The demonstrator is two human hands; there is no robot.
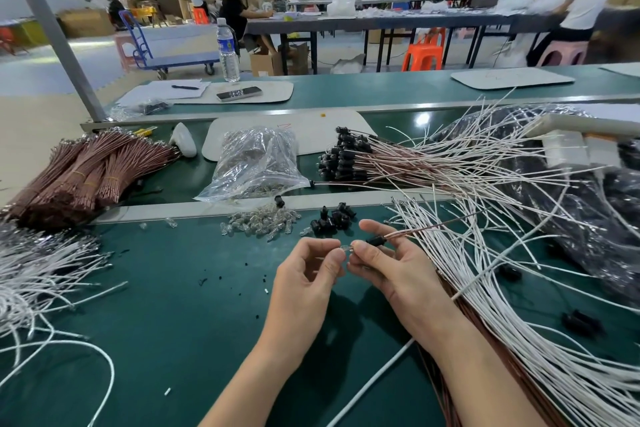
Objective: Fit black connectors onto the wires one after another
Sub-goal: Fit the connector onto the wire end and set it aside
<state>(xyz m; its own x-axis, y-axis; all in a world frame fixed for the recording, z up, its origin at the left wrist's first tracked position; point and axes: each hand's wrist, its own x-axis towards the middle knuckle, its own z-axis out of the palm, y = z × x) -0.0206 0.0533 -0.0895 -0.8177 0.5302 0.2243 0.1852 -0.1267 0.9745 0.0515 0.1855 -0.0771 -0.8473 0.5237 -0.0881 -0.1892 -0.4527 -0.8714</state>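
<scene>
While the black connector [375, 240] is pinched by the right hand [394, 270] and a clear bulb [346, 248] by the left hand [304, 277] — both grips closed — straight, aligned pressure is advised.

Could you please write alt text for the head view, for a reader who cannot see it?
The right hand holds a black connector on a wire while the left hand pinches a clear bulb beside it, over a green table. Just beyond lie spare connectors and spare bulbs; white wires spread rightward.
</scene>
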